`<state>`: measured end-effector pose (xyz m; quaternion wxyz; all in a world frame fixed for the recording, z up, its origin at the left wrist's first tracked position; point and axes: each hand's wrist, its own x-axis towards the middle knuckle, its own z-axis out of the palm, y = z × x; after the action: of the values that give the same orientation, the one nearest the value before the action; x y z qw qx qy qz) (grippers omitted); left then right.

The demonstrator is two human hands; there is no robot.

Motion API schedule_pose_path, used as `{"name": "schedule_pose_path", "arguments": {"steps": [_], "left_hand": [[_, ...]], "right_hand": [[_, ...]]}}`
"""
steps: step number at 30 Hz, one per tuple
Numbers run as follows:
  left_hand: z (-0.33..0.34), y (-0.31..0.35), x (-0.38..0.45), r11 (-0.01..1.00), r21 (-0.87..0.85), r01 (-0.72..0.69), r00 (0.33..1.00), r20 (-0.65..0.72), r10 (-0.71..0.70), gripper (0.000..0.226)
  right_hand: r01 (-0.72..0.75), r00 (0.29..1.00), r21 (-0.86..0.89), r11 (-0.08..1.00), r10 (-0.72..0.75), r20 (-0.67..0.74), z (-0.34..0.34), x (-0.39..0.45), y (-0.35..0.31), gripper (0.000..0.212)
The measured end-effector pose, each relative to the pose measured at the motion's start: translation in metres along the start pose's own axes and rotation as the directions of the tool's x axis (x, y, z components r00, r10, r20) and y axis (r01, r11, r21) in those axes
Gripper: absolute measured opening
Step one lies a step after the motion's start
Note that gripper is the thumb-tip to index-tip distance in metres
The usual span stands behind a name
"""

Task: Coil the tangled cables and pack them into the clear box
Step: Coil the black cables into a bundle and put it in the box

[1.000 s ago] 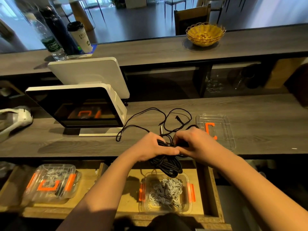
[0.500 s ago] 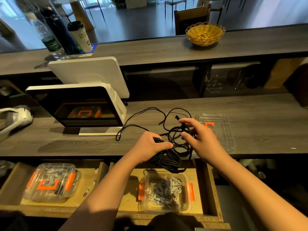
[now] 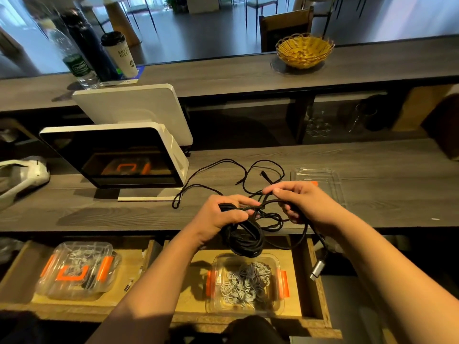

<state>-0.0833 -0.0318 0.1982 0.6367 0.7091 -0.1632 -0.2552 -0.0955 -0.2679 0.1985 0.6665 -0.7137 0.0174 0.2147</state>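
The black cable (image 3: pixel 246 234) looked light and limp, a soft cord that would sag and spring out of its loops unless pinned; the safest hold seemed to be across the whole bundle where the loops crossed, not on a single strand. The left hand (image 3: pixel 223 217) gripped exactly there, fingers curled round the top of the coil, which hung below the hand at about six o'clock, over the counter (image 3: pixel 397 194) edge. The right hand (image 3: pixel 305 202), just to the three o'clock side of the left, pinched a strand between thumb and forefinger and had its other fingers curled round more cable. From that hand one length ran down toward five o'clock and ended in a silver plug (image 3: pixel 316 269), dangling free; its weight would likely tug the loose end, so it was better fed in last. Loose loops still lay on the counter at twelve o'clock from the hands, toward the screen (image 3: pixel 111 160). The open clear box (image 3: pixel 244 281) sat in the drawer (image 3: pixel 315 289) directly under the coil, already holding grey cord. Its lid (image 3: pixel 320 180) lay on the counter at one o'clock.
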Motion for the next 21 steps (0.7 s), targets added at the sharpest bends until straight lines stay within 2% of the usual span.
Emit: {"name": "schedule_pose_path", "arguments": {"steps": [3,8,12,13,15,17,19,21], "left_hand": [[0.0,-0.006,-0.001,0.978,-0.203,0.04,0.999,0.003,-0.04,0.023],[0.003,-0.008,-0.005,0.921,-0.384,0.061,0.997,-0.02,-0.075,0.035],[0.007,-0.009,-0.008,0.842,-0.532,0.091,0.993,-0.017,-0.118,0.066],[0.009,-0.009,-0.009,0.807,-0.584,0.09,0.995,0.009,-0.104,0.067],[0.014,-0.009,-0.011,0.735,-0.675,0.064,0.996,-0.005,-0.091,0.059],[0.017,-0.009,-0.01,0.665,-0.746,0.026,0.982,-0.105,-0.156,0.057],[0.018,-0.011,-0.008,0.68,-0.733,0.004,0.955,-0.199,-0.219,0.039],[0.019,-0.009,-0.007,0.724,-0.69,-0.008,0.931,-0.269,-0.245,0.017]], "right_hand": [[-0.076,0.99,0.186,0.98,0.051,0.131,-0.004,0.002,0.004,0.03],[-0.139,0.98,0.353,0.925,0.078,0.183,-0.003,0.002,0.013,0.032],[-0.211,0.958,0.503,0.838,0.075,0.276,0.003,0.003,0.015,0.028],[-0.218,0.954,0.514,0.83,0.069,0.293,0.004,0.004,0.017,0.03],[-0.195,0.959,0.455,0.869,0.072,0.273,0.007,0.003,0.019,0.041],[-0.112,0.974,0.27,0.956,0.052,0.219,0.011,0.001,0.02,0.039],[-0.015,0.989,0.044,0.999,0.009,0.146,0.019,-0.001,0.018,0.029],[0.055,0.996,-0.079,0.995,-0.049,0.078,0.027,-0.001,0.018,0.025]]}}
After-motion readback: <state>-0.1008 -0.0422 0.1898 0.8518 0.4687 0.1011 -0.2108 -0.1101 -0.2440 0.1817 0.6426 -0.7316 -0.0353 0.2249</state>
